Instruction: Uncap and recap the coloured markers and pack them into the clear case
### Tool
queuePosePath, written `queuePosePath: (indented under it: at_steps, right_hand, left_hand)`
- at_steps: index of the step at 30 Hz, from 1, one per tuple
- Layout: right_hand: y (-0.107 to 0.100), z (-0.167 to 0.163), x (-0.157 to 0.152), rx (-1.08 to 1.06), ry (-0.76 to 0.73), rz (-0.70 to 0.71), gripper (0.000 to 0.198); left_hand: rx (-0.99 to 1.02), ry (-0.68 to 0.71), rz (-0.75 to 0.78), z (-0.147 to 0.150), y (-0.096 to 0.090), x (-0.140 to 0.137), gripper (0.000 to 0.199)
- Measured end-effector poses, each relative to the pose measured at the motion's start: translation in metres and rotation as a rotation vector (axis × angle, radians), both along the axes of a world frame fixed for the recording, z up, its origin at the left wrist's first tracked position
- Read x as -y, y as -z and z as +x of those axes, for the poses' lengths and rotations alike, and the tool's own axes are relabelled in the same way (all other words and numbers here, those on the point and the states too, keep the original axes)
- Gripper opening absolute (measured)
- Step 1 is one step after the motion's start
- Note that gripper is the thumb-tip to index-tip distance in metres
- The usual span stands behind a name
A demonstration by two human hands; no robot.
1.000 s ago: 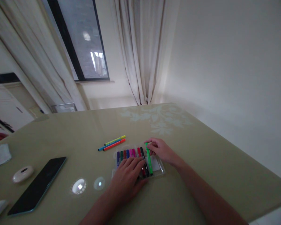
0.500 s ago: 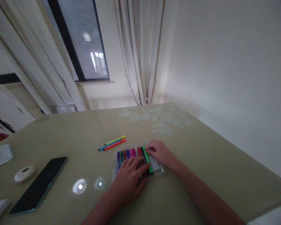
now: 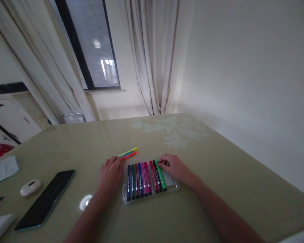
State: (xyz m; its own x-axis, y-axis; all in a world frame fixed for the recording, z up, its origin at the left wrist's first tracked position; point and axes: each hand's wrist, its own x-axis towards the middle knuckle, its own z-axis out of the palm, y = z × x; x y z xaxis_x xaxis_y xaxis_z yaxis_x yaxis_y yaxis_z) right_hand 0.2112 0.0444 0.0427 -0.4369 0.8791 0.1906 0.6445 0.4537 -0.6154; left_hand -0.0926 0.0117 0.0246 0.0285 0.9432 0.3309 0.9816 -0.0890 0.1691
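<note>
A clear plastic case (image 3: 125,200) lies on the table, holding a row of markers in purple, green, brown, blue, pink, red and black. The green marker (image 3: 160,175) is the rightmost one in the row, with a bare strip of case to its right. My right hand (image 3: 173,166) is curled at the upper right of the case, its thumb and fingertips closed at the top end of this marker. Left of the case, my left hand (image 3: 110,174) reaches out with fingers extended. Its fingertips cover the near ends of the loose yellow marker (image 3: 129,151), blue marker and orange marker (image 3: 130,155).
A dark tablet or phone (image 3: 45,199) lies at the left, beside a white oval object (image 3: 30,187). A folded paper or cloth (image 3: 4,169) and a white box-like item (image 3: 1,226) are farther left. The wall (image 3: 250,101) runs along the table's right side.
My left hand has lifted off the markers in the case and moved left and away from me to the loose markers. My right hand stays by the green marker.
</note>
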Motion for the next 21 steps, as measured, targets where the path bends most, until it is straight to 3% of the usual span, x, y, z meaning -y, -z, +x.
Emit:
queuePosePath:
  at_steps: [7, 12, 16, 21]
  right_hand:
    - [-0.001, 0.0, 0.001, 0.01, -0.011, 0.011, 0.01]
    - [-0.004, -0.005, 0.004, -0.032, -0.009, 0.015, 0.013]
    - [-0.008, -0.014, 0.011, -0.285, -0.052, -0.072, 0.025]
    - [-0.013, -0.02, 0.014, -0.587, -0.048, -0.277, 0.035]
  left_hand:
    - [-0.026, -0.047, -0.019, -0.001, 0.004, 0.001, 0.03]
    - [0.286, 0.039, 0.078, 0.008, -0.002, 0.002, 0.027]
    - [0.595, 0.227, 0.133, 0.038, -0.011, 0.015, 0.02]
    - [0.702, 0.334, 0.072, 0.068, -0.019, 0.034, 0.015]
